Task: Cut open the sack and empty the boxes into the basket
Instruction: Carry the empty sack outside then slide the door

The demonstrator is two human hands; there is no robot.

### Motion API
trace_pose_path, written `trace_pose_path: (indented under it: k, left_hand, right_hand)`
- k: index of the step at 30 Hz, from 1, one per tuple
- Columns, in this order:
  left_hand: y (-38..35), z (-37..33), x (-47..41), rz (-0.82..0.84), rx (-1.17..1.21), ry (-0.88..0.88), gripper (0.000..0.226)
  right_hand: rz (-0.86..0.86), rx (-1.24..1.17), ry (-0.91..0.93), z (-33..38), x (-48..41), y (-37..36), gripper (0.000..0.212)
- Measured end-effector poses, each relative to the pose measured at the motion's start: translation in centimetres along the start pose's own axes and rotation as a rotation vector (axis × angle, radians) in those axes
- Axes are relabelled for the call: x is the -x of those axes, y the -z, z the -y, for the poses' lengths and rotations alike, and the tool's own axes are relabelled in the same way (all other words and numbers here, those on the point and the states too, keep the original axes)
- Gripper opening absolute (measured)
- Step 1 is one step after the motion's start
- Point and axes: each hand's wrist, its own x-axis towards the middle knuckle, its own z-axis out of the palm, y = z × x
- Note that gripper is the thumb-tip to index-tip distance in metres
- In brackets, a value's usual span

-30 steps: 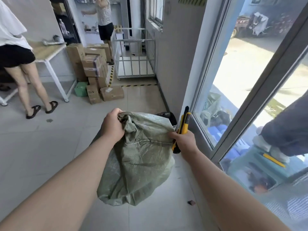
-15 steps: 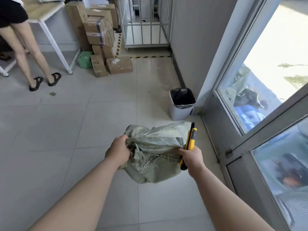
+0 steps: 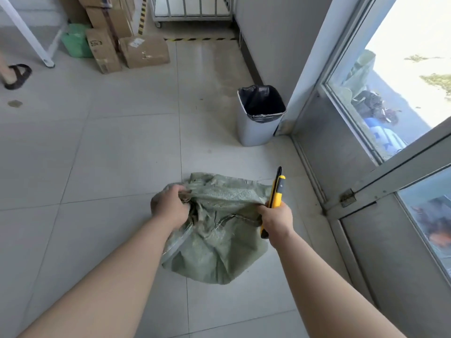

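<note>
The green sack [image 3: 219, 230] hangs between the left hand [image 3: 169, 208], gripping its bunched edge, and the right hand [image 3: 275, 219], gripping sack and yellow knife [image 3: 275, 193].

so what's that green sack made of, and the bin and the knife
The sack looks like woven plastic, matte green: a fine weave grain and stiff crumples show. The bin seems to be smooth pale plastic or painted metal, hard to tell which, with a glossy black film liner. The knife has a hard yellow and black casing, likely plastic.
</note>
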Motion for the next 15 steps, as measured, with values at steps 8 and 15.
trace_pose_path:
  k: [8, 15]
  left_hand:
    - [-2.9, -1.0, 0.1, 0.103, 0.017, -0.070, 0.063]
    - [1.2, -8.6, 5.7, 0.183, 0.118, -0.190, 0.028]
  right_hand:
    - [0.032, -0.007, 0.022, -2.0, -2.0, 0.3, 0.024]
    - [-0.032, -0.040, 0.020, 2.4, 4.0, 6.4, 0.015]
